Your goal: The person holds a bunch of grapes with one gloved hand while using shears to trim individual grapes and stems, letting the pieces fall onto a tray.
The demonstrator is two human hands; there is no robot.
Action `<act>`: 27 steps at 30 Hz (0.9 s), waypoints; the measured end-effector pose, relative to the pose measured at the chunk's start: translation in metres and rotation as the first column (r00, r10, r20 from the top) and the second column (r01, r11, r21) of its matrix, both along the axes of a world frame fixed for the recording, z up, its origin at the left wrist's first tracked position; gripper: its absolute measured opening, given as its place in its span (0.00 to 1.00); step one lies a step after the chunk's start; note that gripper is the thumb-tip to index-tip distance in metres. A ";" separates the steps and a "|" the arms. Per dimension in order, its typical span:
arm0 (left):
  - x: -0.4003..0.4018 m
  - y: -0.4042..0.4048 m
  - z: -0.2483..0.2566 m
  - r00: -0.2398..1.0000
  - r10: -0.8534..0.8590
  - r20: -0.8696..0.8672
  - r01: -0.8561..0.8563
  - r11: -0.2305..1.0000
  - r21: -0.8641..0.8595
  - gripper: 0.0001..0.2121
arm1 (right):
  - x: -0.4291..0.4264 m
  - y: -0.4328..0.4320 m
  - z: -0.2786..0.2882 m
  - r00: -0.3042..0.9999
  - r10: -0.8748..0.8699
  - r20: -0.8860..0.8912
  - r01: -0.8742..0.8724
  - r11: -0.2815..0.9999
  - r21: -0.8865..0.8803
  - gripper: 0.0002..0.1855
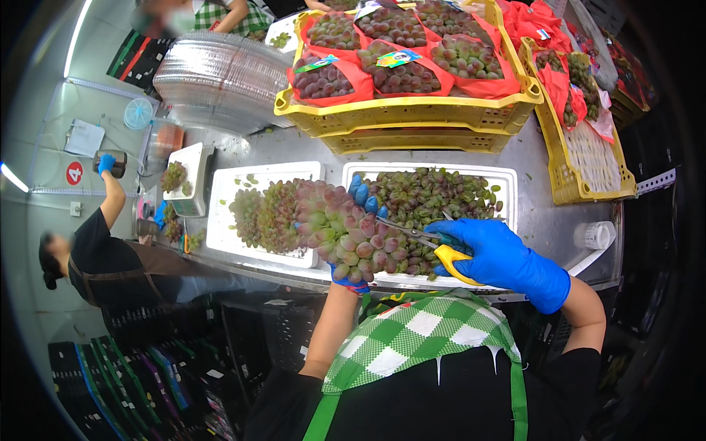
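A large bunch of pinkish-green grapes (pixel 347 231) rests in my left hand (pixel 367 198), gloved in blue, whose fingertips show at the bunch's far side; the palm is hidden. My right hand (pixel 491 256), also in a blue glove, grips yellow-handled scissors (pixel 416 234). Their blades are parted and the tips lie against the bunch's right side. Under and behind the scissors, a white foam tray (pixel 510 193) holds many loose small grapes (pixel 441 190). The foam tray on the left (pixel 220 193) holds smaller grape bunches (pixel 270 215) and a few stray grapes.
Stacked yellow crates (pixel 397 118) hold grapes in red wrapping at the table's back. Another yellow crate (pixel 590 190) stands right, near a white cup (pixel 598 236). Clear plastic containers (pixel 220 82) and a scale (pixel 190 204) stand left. A co-worker (pixel 116 259) is at the left; another is at the back.
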State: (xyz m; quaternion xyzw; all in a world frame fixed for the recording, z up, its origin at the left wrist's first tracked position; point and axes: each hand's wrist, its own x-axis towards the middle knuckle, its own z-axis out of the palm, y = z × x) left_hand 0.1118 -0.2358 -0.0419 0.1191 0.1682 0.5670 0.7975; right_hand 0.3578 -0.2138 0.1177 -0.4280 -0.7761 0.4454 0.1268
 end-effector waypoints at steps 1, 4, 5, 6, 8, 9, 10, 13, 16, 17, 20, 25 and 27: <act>0.000 0.000 0.000 1.000 -0.002 0.001 0.002 1.000 -0.004 0.27 | 0.000 0.000 0.000 1.000 -0.009 -0.009 0.008 1.000 -0.011 0.22; -0.001 -0.001 -0.001 1.000 0.002 -0.001 -0.002 1.000 -0.010 0.27 | -0.002 0.001 0.005 0.999 -0.026 0.021 0.027 0.998 -0.051 0.22; -0.001 -0.001 -0.001 1.000 0.001 -0.003 -0.001 1.000 -0.016 0.27 | -0.003 0.001 0.004 0.999 -0.036 0.017 0.036 0.998 -0.056 0.23; -0.001 -0.002 -0.002 1.000 0.003 -0.003 -0.003 1.000 -0.020 0.27 | -0.003 0.001 0.001 0.999 -0.047 0.014 0.048 0.997 -0.061 0.23; -0.003 -0.001 -0.002 1.000 0.007 -0.003 -0.007 1.000 -0.021 0.27 | -0.004 0.001 -0.003 0.998 -0.059 -0.003 0.059 0.998 -0.026 0.23; -0.004 0.000 -0.003 1.000 0.012 -0.004 -0.012 1.000 -0.020 0.27 | -0.004 0.001 -0.004 0.998 -0.059 -0.020 0.059 0.998 0.014 0.23; -0.004 0.000 -0.002 1.000 0.019 -0.006 -0.019 1.000 -0.017 0.27 | -0.005 0.001 -0.005 0.998 -0.057 -0.036 0.059 0.997 0.054 0.22; -0.007 0.002 0.000 0.999 0.040 -0.013 -0.040 0.999 -0.010 0.27 | -0.006 0.003 -0.005 1.000 -0.011 -0.012 0.013 0.985 0.173 0.22; -0.009 0.004 0.003 0.997 0.070 -0.022 -0.070 0.998 0.001 0.26 | -0.005 0.006 -0.004 0.998 0.028 0.065 -0.042 0.973 0.225 0.22; -0.009 0.006 0.005 0.996 0.082 -0.023 -0.082 0.997 0.009 0.26 | -0.005 0.008 -0.002 0.994 0.053 0.091 -0.071 0.976 0.204 0.22; -0.010 0.009 0.009 0.989 0.140 -0.045 -0.138 0.990 0.039 0.26 | -0.004 0.012 0.007 0.975 0.140 0.173 -0.165 0.976 0.139 0.21; -0.012 0.019 0.011 0.974 0.220 -0.049 -0.216 0.973 0.082 0.26 | -0.011 0.024 0.022 0.879 0.315 0.357 -0.356 0.933 0.054 0.21; -0.013 0.019 0.009 0.975 0.218 -0.032 -0.214 0.973 0.086 0.26 | -0.017 0.027 0.029 0.855 0.331 0.399 -0.380 0.924 0.047 0.19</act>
